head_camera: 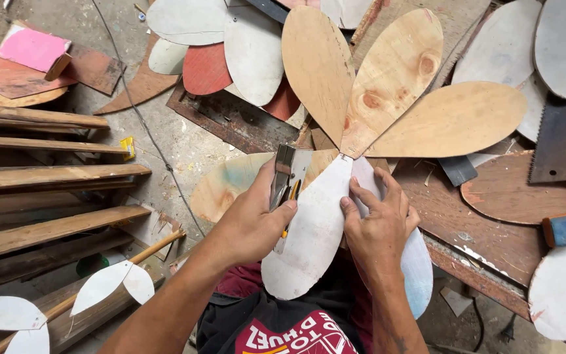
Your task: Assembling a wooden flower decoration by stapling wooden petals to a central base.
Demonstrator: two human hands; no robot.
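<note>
Petal (pixel 312 229), white-painted plywood at lower centre, looks thin, stiff and light; hold by its flat face. Right hand (pixel 378 226) presses it with spread fingers; left hand (pixel 253 223) grips a stapler (pixel 284 174).

My left hand (pixel 250 223) is curled into a closed grip, knuckles up, thumb stretched out to the right with its tip pressed flat. My right hand (pixel 380 226) lies palm down, fingers spread and pointing away from me, index fingertip pressing close beside my left thumb. Both forearms are bare and rise from the bottom edge, angling inward toward each other.
</note>
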